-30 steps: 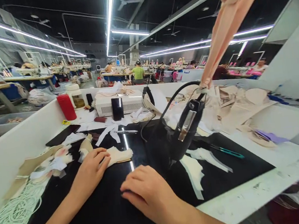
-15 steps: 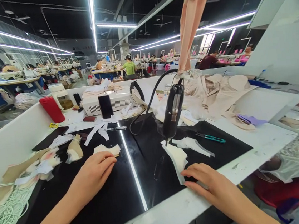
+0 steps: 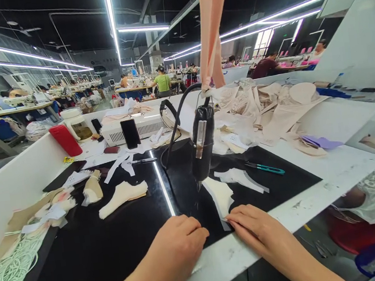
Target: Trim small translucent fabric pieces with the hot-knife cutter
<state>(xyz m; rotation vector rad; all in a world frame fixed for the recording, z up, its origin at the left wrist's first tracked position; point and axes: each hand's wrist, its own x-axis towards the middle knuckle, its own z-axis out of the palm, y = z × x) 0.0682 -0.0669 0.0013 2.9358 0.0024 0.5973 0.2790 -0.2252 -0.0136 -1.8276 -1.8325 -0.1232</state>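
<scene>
My left hand (image 3: 179, 245) rests on the black mat (image 3: 95, 250) near its front edge, fingers curled loosely with nothing visible in them. My right hand (image 3: 255, 232) lies flat beside it, fingertips touching the lower end of a white fabric piece (image 3: 221, 195). A black hand-held tool (image 3: 203, 141) hangs on pink straps (image 3: 212, 29) just above that piece. A cream foam piece (image 3: 121, 196) lies on the mat to the left, apart from both hands.
Green-handled snips (image 3: 265, 168) and more white cut pieces lie right of the tool. Fabric scraps and white cord (image 3: 9, 269) are heaped at the left. A red bottle (image 3: 65, 140), a white box (image 3: 147, 125), a phone and beige fabric stand behind. Other workers sit far back.
My left hand left the cream foam piece and moved right to the mat's front edge, beside my right hand. The right hand stayed at the white piece. The hanging tool swung left.
</scene>
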